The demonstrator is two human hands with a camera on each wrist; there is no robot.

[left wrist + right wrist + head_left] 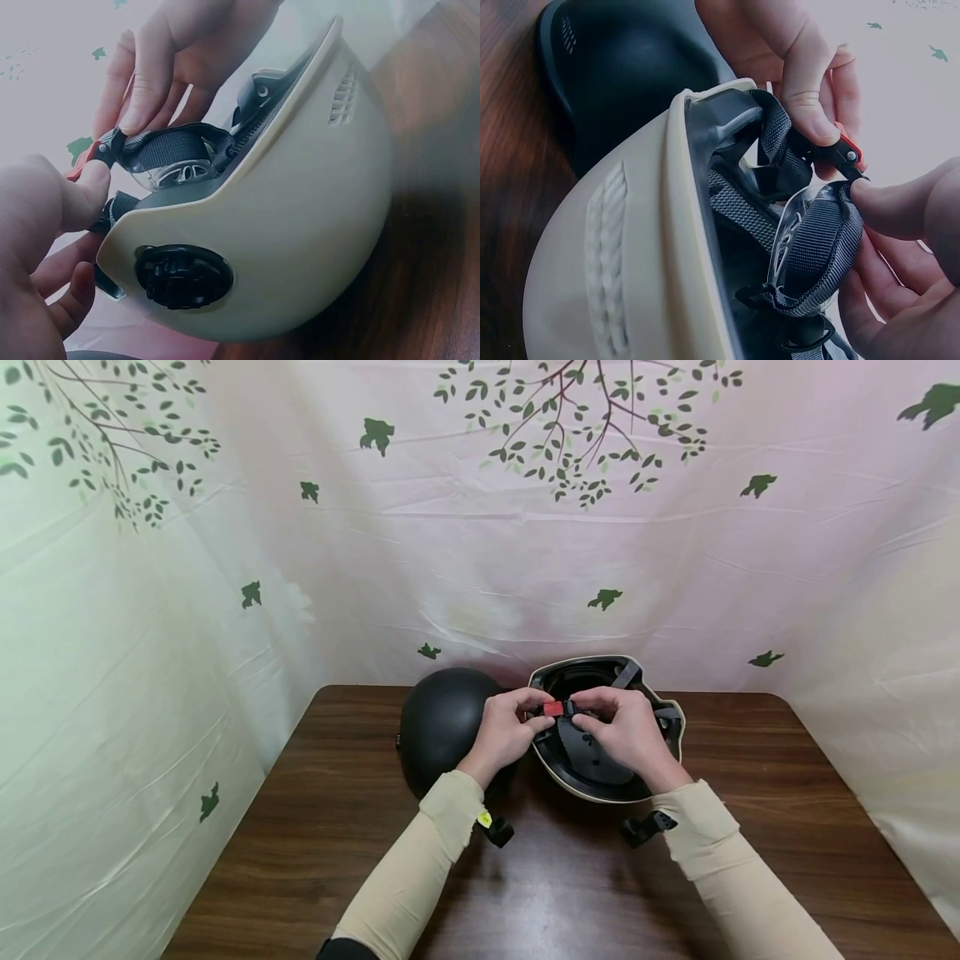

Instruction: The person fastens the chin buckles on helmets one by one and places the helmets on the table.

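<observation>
A cream helmet [581,792] lies upside down, its black lining facing up. Over its opening both hands meet at a red and black chin-strap buckle [553,708]. My left hand [508,735] pinches the red side of it between thumb and fingers. From the other side my right hand [624,728] pinches the black end, where the dark webbing strap [819,244] joins. In the left wrist view the two buckle parts sit together between the thumbs. A black round knob [184,276] shows on the helmet's side.
Left of the cream helmet a black helmet [442,727] rests dome up, partly behind my left hand. Both stand near the far edge of the brown wooden table [315,843]. A pale cloth with printed leaves [465,568] hangs behind and at the sides.
</observation>
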